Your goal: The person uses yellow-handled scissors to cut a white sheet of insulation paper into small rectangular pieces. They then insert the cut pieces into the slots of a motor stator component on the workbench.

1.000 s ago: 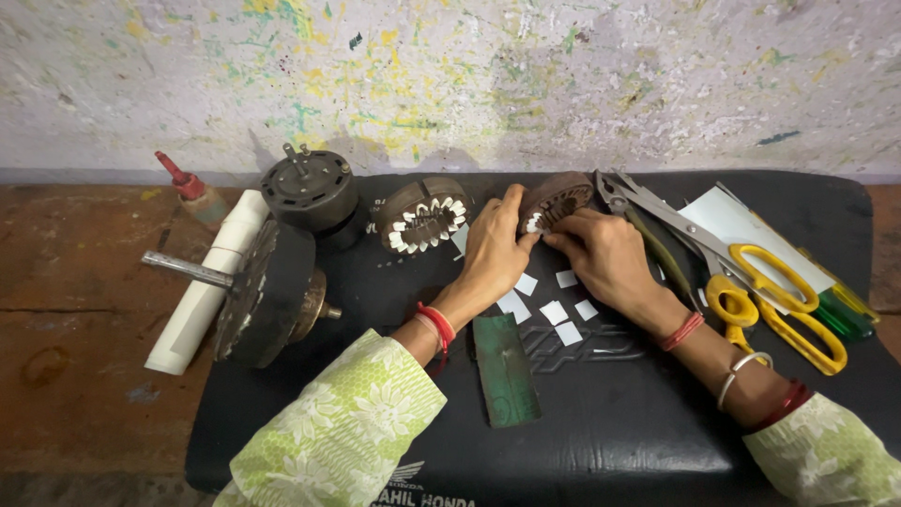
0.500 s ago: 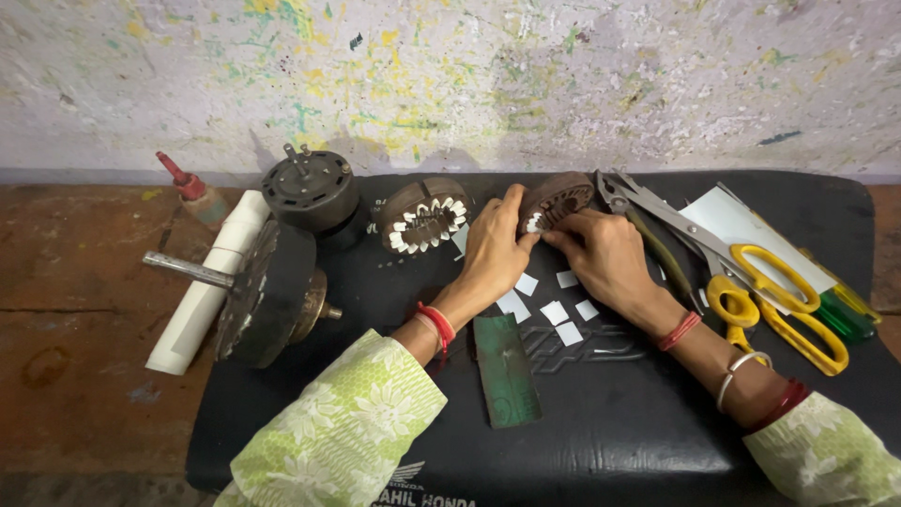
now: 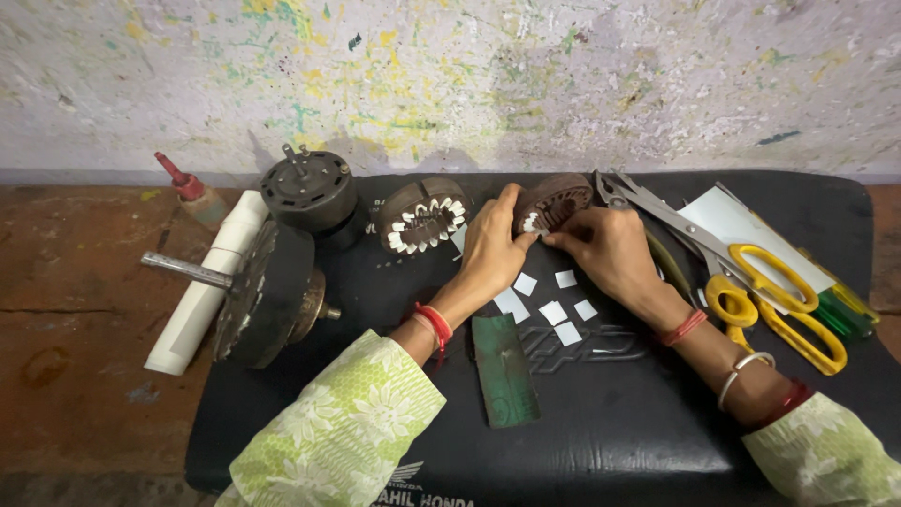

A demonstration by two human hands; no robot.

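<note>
A round brown motor stator (image 3: 554,200) stands tilted on a black cushion (image 3: 610,413). My left hand (image 3: 490,249) grips its left side, thumb up against the rim. My right hand (image 3: 605,246) pinches a small white paper piece at the stator's slots. Several small white paper rectangles (image 3: 554,310) lie on the cushion just below both hands. A second stator (image 3: 422,214) with white paper inserts in its slots lies to the left of my left hand.
Yellow-handled scissors (image 3: 765,282) and metal shears (image 3: 648,208) lie at the right on white paper sheets (image 3: 732,221). A green flat strip (image 3: 504,369) lies near my left forearm. A motor rotor with shaft (image 3: 267,291), a black motor housing (image 3: 310,192), a white paper roll (image 3: 202,291) and a red-tipped bottle (image 3: 192,192) are at the left.
Both hands stay on the brown stator; only the fingers of my right hand shift slightly at the slots.
</note>
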